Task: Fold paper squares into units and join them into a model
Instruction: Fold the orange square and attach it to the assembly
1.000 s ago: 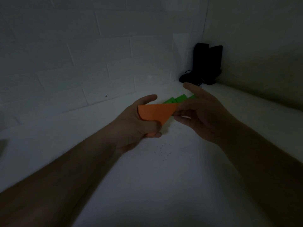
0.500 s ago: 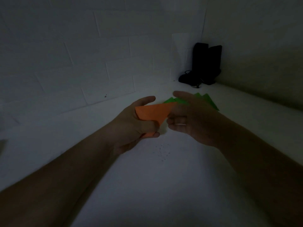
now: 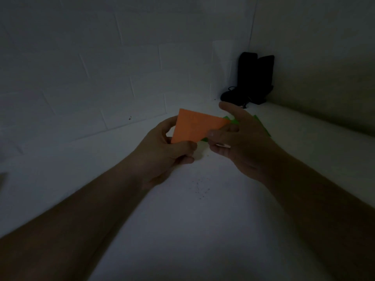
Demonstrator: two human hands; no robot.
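Both hands pinch the orange paper (image 3: 197, 127) — left hand (image 3: 162, 147), right hand (image 3: 239, 142) — above the white table (image 3: 182, 230).

No text, label or number can be read anywhere in this dim view

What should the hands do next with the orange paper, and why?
Probably press the crease flat. The left hand grips the folded orange paper at its bottom corner, the right hand pinches its right tip, and it is held above the table.
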